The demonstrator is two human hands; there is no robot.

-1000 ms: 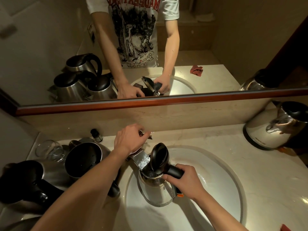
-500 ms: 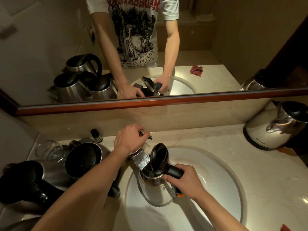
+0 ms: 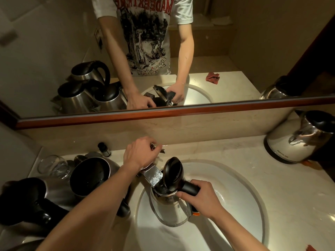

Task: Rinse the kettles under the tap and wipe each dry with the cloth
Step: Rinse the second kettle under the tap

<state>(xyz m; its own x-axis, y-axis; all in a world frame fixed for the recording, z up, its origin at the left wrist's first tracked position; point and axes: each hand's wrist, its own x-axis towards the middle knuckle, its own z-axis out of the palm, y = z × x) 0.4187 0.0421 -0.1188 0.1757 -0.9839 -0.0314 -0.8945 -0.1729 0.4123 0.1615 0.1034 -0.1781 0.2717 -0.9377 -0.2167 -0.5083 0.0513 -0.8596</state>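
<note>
So, over the sink basin (image 3: 244,211) the right hand (image 3: 203,200) grips the open-lidded steel kettle (image 3: 170,209) by its handle, mouth under the tap spout (image 3: 151,175); the left hand (image 3: 139,153) grasps the tap lever behind the basin.

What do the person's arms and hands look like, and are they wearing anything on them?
Both forearms are bare, with no long sleeves, gloves, watch or rings to be seen on the left hand or the right hand. In the mirror the person wears a white short-sleeved T-shirt with a dark tree picture and red letters; its sleeves end above the elbows.
</note>
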